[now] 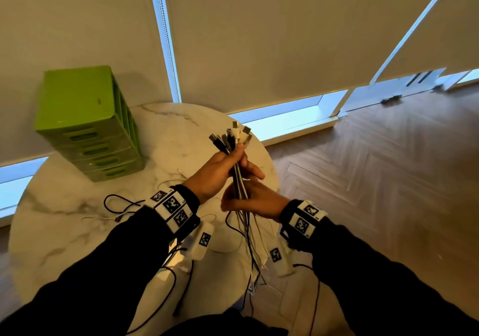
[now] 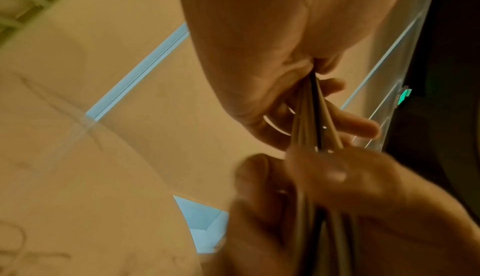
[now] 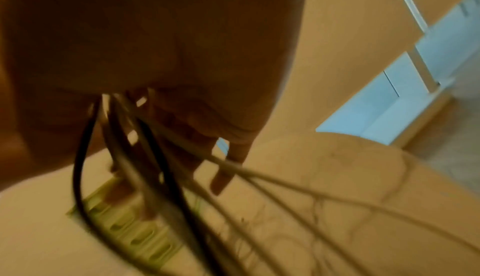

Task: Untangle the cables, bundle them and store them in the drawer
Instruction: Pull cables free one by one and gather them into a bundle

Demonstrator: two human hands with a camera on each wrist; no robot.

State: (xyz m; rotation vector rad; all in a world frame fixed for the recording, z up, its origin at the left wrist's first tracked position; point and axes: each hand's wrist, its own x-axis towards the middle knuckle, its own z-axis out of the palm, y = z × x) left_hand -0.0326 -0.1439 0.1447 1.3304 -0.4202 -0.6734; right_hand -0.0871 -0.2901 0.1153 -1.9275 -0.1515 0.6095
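Note:
A bundle of black, grey and white cables stands upright over the table, its connector ends fanned out at the top. My left hand grips the bundle just under the connectors. My right hand is wrapped round the same cables directly below. The loose tails hang down past the table's near edge. In the left wrist view the cables run out of my left hand into the blurred right hand. In the right wrist view the cables fan out from under my right hand.
A green drawer unit stands at the back left of the round marble table, its drawers pushed in. A thin black cable and a white one lie loose on the table by my left wrist. Wooden floor lies to the right.

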